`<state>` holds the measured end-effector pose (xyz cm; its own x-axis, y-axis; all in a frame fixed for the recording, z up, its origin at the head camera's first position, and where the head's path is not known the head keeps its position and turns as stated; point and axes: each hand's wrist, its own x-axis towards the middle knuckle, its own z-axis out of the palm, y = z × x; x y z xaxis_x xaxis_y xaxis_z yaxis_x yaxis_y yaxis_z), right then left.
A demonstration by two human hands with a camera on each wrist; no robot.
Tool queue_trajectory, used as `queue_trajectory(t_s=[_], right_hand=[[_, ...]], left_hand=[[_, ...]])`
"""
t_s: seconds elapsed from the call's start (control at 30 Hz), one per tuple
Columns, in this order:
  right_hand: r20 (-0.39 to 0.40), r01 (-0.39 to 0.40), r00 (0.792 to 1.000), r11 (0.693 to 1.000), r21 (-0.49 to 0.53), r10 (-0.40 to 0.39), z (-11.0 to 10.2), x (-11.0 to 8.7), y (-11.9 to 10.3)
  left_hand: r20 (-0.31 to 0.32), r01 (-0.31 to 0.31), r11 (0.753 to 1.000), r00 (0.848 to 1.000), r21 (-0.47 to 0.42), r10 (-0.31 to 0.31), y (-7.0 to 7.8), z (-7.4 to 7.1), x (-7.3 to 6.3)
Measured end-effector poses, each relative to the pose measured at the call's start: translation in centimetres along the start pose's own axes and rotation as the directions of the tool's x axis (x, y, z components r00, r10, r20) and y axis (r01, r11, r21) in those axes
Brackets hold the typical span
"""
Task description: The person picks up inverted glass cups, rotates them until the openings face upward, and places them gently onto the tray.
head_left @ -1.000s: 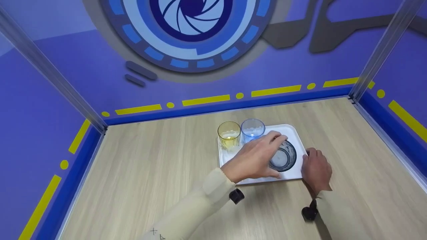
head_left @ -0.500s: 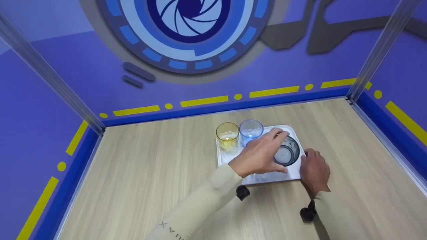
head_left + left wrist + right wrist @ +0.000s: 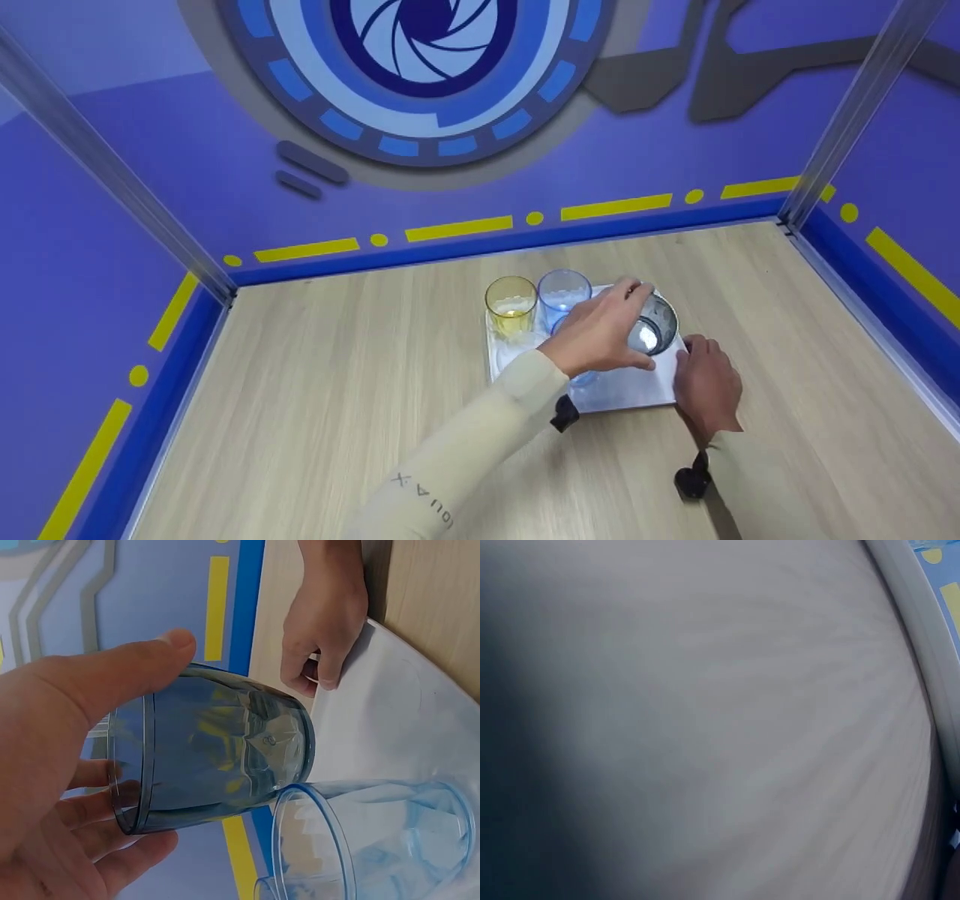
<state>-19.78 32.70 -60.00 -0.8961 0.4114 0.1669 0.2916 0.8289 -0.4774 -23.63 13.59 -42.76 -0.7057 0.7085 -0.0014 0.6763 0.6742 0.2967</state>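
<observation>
My left hand (image 3: 604, 330) holds a dark grey-blue tumbler (image 3: 656, 324) over the tray's right side. In the left wrist view the thumb and fingers curl round the rim end of this tumbler (image 3: 214, 754), and its base appears raised off the tray. A light blue tumbler (image 3: 371, 840) stands close to it. My right hand (image 3: 709, 382) grips the right edge of the white tray (image 3: 637, 390); its curled fingers show at the rim in the left wrist view. On the tray's left side stand a yellow tumbler (image 3: 511, 307) and a blue tumbler (image 3: 564, 292).
The tray lies on a wooden table (image 3: 360, 390). Purple-blue wall panels (image 3: 420, 202) enclose the table's back and sides. Another blue tumbler is partly hidden by the left wrist. A blurred pale surface (image 3: 727, 705) fills the right wrist view.
My left hand has carried the dark tumbler up and to the right, away from the tray's front edge. Some blue now shows below the left wrist. The right hand stays at the tray.
</observation>
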Motion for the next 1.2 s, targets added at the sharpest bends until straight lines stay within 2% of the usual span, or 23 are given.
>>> queue_trajectory(t_s=[0.27, 0.53, 0.87, 1.2], right_hand=[[0.006, -0.002, 1.000, 1.000, 0.009, 0.002, 0.1, -0.1, 0.0], [0.001, -0.011, 1.000, 1.000, 0.012, 0.010, -0.1, 0.1, 0.0], [-0.007, -0.003, 1.000, 1.000, 0.014, 0.003, -0.1, 0.1, -0.1], [-0.029, 0.015, 0.999, 1.000, 0.024, -0.014, 0.1, -0.2, 0.3]], left_hand=[[0.012, 0.038, 0.997, 0.999, 0.069, -0.039, 0.4, 1.2, 2.0], [-0.014, 0.094, 0.994, 0.996, 0.062, -0.093, -0.1, 2.1, 3.5], [-0.027, 0.150, 0.988, 0.989, 0.042, -0.149, -0.7, 3.1, 4.3], [0.028, 0.191, 0.981, 0.981, 0.047, -0.192, -1.2, 4.6, 4.8]])
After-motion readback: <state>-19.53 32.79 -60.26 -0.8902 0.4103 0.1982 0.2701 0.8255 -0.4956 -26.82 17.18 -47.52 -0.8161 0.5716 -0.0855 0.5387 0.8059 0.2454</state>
